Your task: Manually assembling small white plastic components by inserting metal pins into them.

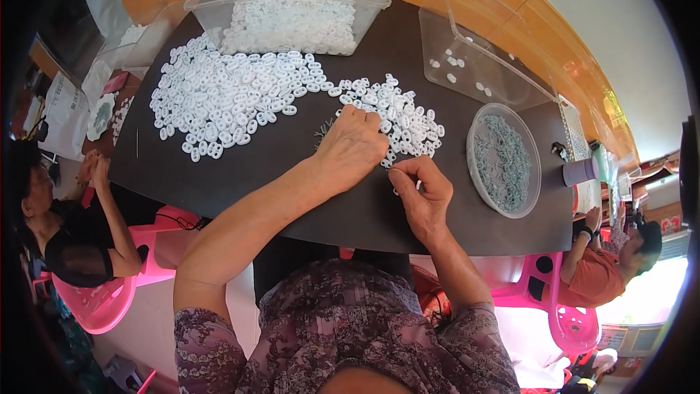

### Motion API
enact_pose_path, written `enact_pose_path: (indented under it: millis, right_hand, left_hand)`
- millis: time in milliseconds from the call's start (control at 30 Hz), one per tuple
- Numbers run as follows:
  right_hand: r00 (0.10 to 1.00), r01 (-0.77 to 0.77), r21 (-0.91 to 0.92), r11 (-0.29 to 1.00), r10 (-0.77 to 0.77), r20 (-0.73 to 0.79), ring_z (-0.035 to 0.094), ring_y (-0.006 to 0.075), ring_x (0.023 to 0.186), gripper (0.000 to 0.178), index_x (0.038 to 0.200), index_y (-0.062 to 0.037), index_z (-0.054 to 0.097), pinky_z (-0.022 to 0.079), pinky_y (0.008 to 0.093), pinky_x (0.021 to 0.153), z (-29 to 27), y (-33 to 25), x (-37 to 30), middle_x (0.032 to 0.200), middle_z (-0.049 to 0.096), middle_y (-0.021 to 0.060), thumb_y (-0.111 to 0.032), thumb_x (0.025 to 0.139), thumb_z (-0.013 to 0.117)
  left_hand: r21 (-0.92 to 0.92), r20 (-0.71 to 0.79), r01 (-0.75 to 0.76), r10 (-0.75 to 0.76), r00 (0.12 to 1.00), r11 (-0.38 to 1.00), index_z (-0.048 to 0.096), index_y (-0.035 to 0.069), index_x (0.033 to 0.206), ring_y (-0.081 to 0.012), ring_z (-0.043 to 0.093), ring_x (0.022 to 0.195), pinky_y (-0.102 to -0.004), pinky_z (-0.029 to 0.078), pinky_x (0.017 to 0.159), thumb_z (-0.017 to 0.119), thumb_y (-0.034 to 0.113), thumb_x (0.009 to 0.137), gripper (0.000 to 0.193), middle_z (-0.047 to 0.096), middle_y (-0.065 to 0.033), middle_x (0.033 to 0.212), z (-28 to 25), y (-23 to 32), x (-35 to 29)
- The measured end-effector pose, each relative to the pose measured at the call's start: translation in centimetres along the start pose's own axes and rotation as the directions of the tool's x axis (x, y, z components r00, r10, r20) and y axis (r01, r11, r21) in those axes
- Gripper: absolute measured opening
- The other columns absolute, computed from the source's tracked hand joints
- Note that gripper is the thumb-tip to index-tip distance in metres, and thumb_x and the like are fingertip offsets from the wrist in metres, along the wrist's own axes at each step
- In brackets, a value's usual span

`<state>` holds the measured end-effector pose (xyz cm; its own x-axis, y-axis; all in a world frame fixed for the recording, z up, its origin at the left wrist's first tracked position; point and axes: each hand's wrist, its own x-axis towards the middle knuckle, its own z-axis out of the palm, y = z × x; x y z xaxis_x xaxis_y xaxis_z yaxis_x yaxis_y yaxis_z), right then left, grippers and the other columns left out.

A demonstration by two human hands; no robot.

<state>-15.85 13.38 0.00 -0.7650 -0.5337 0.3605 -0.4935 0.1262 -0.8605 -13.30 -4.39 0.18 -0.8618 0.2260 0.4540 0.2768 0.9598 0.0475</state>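
My left hand (354,142) is closed, its fingers curled down at the near-left edge of a small pile of white oval pieces with holes (408,120). Its fingertips are hidden, and so is anything in them. Beside it on the left lie a few thin grey-green pieces (323,131). Just to the right and nearer to me, my right hand (425,193) pinches thumb against forefinger. A bit of white shows by its thumb, too small to make out. The two hands are close together, above the dark tabletop (343,215).
A larger heap of white oval pieces (226,91) spreads at left. Behind it stands a clear bin (200,4) full of them; another clear bin (503,80) holds a few. A round tub (538,175) of grey-green pieces is at right. People sit left (80,241) and right (594,270).
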Motion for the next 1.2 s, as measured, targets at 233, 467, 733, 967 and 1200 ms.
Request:
enact_pose_path:
  millis: [233, 467, 733, 967, 1200]
  right_hand:
    - [1.000, -0.003, 0.018, 1.000, 0.004, -0.022, 0.053, 0.0098, 0.064, 0.004, 0.083, 0.0003, 0.063, 0.043, 0.0239, 0.057, 0.0, 0.1, 0.0, 0.076, 0.058, 0.0054, 0.002, 0.080, 0.066]
    - [0.994, -0.083, 0.054, 0.995, 0.087, -0.072, 0.049, 0.0050, 0.064, 0.003, 0.083, 0.0014, 0.064, 0.040, 0.0204, 0.058, -0.4, -0.3, 0.0, 0.074, 0.058, 0.0003, 0.001, 0.081, 0.066]
    - [0.993, -0.046, 0.110, 0.993, 0.057, -0.101, 0.048, 0.0046, 0.067, 0.002, 0.084, 0.0011, 0.063, 0.040, 0.0198, 0.061, -0.7, -1.3, -0.3, 0.077, 0.057, -0.0010, 0.002, 0.083, 0.064]
    - [0.999, 0.035, 0.083, 0.996, -0.036, 0.010, 0.053, 0.0075, 0.068, 0.004, 0.084, -0.0001, 0.062, 0.043, 0.0214, 0.061, 2.0, -2.7, -1.2, 0.078, 0.058, 0.0027, 0.003, 0.083, 0.063]
    - [0.995, -0.050, 0.210, 0.976, 0.031, 0.091, 0.057, 0.0068, 0.071, 0.002, 0.088, 0.0011, 0.061, 0.046, 0.0207, 0.061, 3.4, -3.4, -2.1, 0.080, 0.059, 0.0028, 0.002, 0.087, 0.061]
  left_hand:
    - [0.006, 0.018, -0.057, 0.057, 0.998, 0.998, 0.068, 0.003, 0.069, -0.0244, 0.059, 0.075, -0.0367, 0.040, 0.071, 0.060, 0.011, 0.068, 0.011, 0.059, -0.0123, 0.076, 0.0, 0.7, -0.1]
    - [0.077, -0.084, -0.064, 0.070, 0.994, 0.995, 0.062, 0.001, 0.070, -0.0241, 0.053, 0.072, -0.0359, 0.039, 0.069, 0.057, 0.009, 0.068, 0.009, 0.052, -0.0112, 0.073, 0.6, 2.4, -1.2]
    - [-0.552, -0.124, 0.208, -0.326, 0.937, 0.808, 0.057, 0.002, 0.082, -0.0279, 0.062, 0.070, -0.0360, 0.047, 0.059, 0.057, 0.000, 0.075, 0.008, 0.060, -0.0123, 0.077, -1.9, 4.2, -4.3]
    - [-0.900, 0.408, 0.413, -0.593, 0.694, -0.137, 0.060, -0.001, 0.096, -0.0052, 0.055, 0.058, -0.0191, 0.046, 0.054, 0.050, 0.009, 0.095, 0.014, 0.060, -0.0022, 0.076, -3.8, 5.7, -6.9]
    - [-0.931, 0.366, 0.257, -0.649, 0.667, -0.260, 0.060, 0.000, 0.095, -0.0067, 0.056, 0.061, -0.0205, 0.047, 0.055, 0.052, 0.006, 0.094, 0.010, 0.060, -0.0029, 0.078, -3.8, 6.4, -8.3]
